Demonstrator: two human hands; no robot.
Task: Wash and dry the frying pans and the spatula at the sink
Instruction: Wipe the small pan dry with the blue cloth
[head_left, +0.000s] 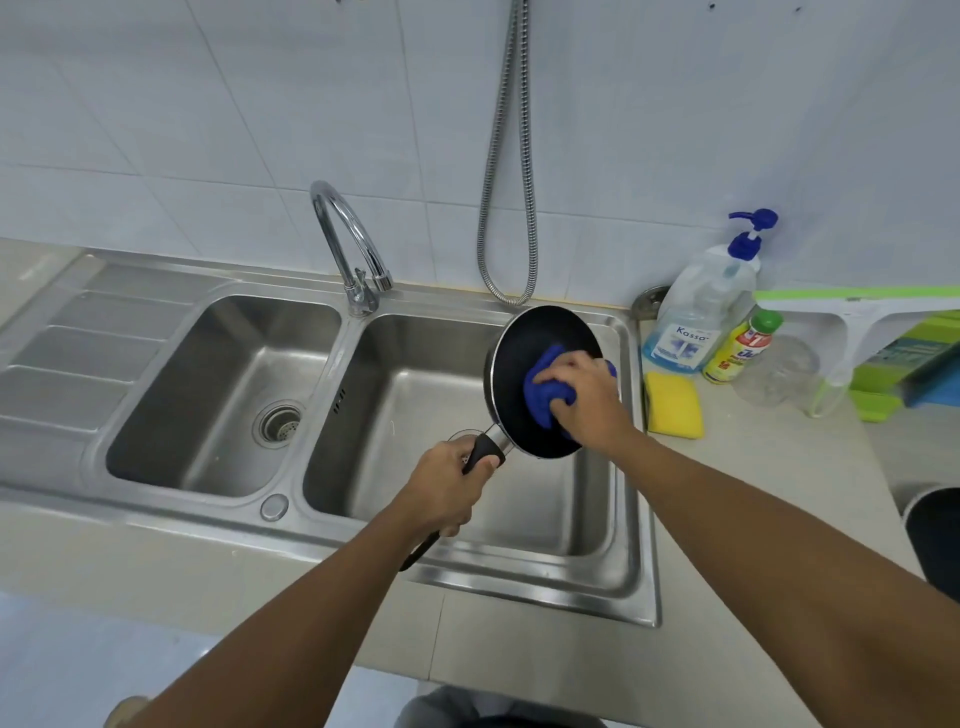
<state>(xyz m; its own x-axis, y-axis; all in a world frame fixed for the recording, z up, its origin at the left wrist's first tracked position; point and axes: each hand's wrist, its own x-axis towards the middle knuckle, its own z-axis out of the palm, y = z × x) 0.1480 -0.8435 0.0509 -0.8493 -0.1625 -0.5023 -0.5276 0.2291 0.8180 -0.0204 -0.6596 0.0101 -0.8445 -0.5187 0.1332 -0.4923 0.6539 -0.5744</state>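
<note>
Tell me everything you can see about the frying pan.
The frying pan is round and black, with a shiny metal neck joining a black handle. It is tilted up over the right basin of the sink. The left hand grips the handle; the right hand presses a blue cloth on its black face.

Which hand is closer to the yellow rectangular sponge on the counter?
The right. The right hand, holding a blue cloth inside the black frying pan, is just beside the yellow sponge; the left hand grips the pan's handle farther off.
</note>
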